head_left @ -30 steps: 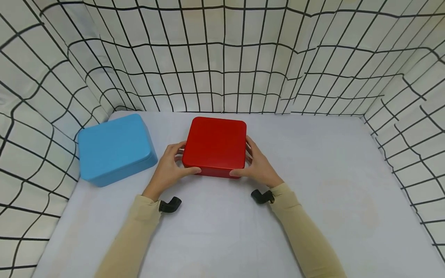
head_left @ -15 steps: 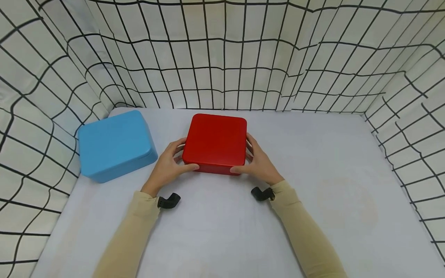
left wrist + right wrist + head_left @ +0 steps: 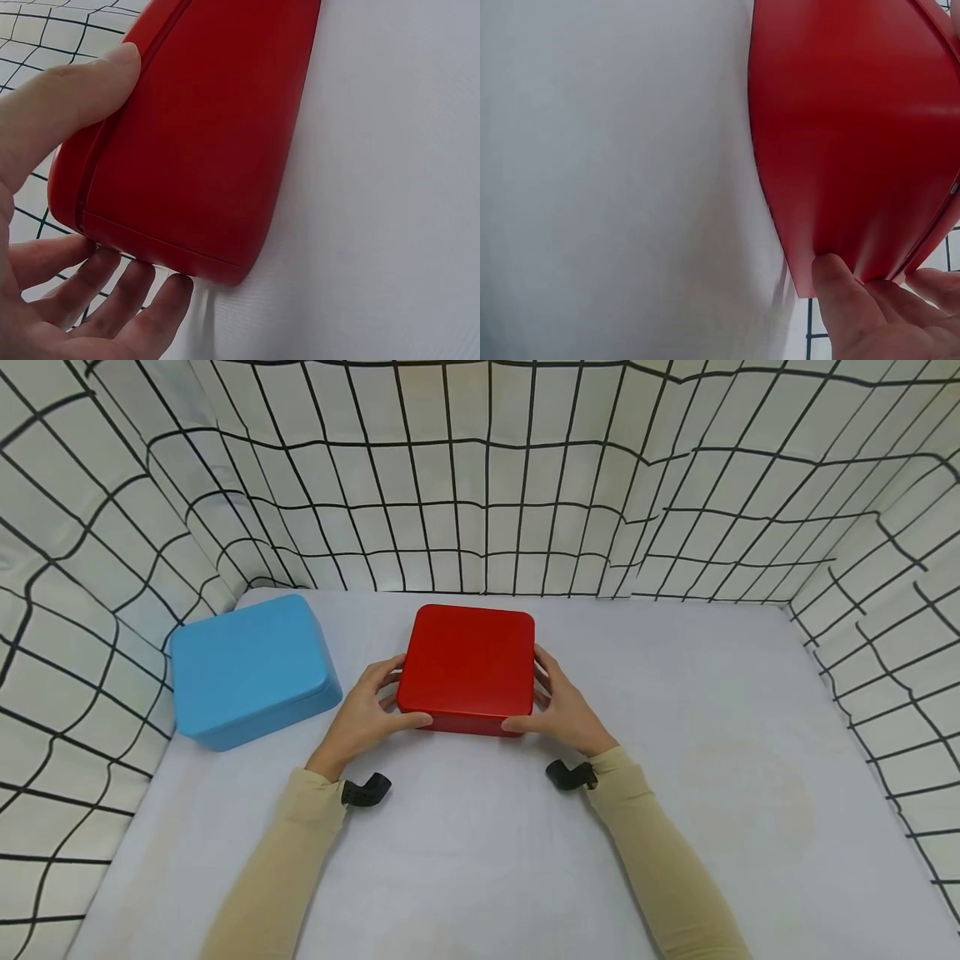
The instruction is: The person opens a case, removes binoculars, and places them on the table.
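Note:
A red box [image 3: 467,660] with rounded corners sits on the white table, lid on. Its lid seam shows along the upper edge in both wrist views. My left hand [image 3: 365,714] grips the box's left front corner, thumb on the front face and fingers against the left side [image 3: 161,251]. On the opposite corner my right hand [image 3: 558,710] holds it the same way, thumb at the front. In the right wrist view the right fingers [image 3: 840,289] lie along the box's side, and that thumb is mostly out of frame.
A blue box [image 3: 251,668] of similar shape stands to the left, turned at an angle, near the left wall. White walls with a black grid [image 3: 487,506] enclose the white table [image 3: 465,860] at the back and both sides.
The head view has tipped slightly, so the whole scene sits a little higher in it. Both hands and the red box keep their places on the table.

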{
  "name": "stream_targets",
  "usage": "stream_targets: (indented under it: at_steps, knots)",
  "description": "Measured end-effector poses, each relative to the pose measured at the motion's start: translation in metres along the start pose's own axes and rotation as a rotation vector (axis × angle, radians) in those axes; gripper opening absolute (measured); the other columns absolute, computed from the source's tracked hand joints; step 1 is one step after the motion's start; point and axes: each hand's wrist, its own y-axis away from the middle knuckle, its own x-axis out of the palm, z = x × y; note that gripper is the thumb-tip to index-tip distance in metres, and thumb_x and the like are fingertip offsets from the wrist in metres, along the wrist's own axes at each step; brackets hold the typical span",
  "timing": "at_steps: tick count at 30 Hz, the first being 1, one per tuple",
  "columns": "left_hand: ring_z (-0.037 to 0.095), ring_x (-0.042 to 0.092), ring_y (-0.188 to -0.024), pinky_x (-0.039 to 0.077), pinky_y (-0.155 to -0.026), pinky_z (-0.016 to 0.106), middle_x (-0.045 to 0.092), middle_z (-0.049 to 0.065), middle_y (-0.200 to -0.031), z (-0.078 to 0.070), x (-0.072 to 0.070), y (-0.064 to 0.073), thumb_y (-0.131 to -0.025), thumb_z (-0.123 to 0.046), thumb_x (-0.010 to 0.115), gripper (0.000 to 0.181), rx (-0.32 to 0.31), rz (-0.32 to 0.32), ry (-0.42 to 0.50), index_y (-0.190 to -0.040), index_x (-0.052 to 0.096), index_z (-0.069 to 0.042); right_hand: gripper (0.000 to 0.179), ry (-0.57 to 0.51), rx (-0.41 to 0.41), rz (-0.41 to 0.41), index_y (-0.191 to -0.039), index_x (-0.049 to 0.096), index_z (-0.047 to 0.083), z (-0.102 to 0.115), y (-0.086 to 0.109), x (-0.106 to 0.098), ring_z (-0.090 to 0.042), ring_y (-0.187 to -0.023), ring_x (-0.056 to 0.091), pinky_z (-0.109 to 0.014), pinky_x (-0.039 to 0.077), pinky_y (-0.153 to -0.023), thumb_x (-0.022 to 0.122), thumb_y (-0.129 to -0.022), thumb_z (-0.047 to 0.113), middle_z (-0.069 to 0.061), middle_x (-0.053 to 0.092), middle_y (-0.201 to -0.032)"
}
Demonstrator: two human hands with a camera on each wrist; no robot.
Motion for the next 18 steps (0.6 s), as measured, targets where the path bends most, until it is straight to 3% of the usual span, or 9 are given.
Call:
stream_targets:
  at_steps: [11, 18]
  knots:
    - [0.036, 0.034, -0.154, 0.044, -0.116, 0.054, 0.033, 0.010, -0.167, -0.0011, -0.0018, -0.0023, -0.078, -0.031, 0.091, 0.105, -0.016, 0.013, 0.031, -0.162, 0.029, -0.022, 0.118, -0.008, 0.003, -0.009, -0.165, 0.014, 0.036, 0.0005, 0.0012, 0.0005, -0.023, -0.160, 0.029, -0.043, 0.039, -0.121, 0.092, -0.077, 0.026, 0.011, 0.020, -0.173]
    - [0.038, 0.034, -0.153, 0.046, -0.113, 0.053, 0.031, 0.010, -0.168, -0.0030, -0.0009, -0.0009, -0.078, -0.030, 0.091, 0.111, -0.022, 0.016, -0.012, -0.165, 0.023, -0.023, 0.115, -0.028, -0.004, -0.018, -0.163, 0.018, 0.035, -0.0015, 0.0023, 0.0009, -0.023, -0.159, 0.031, -0.042, 0.040, -0.121, 0.093, -0.076, 0.025, 0.012, 0.023, -0.171]
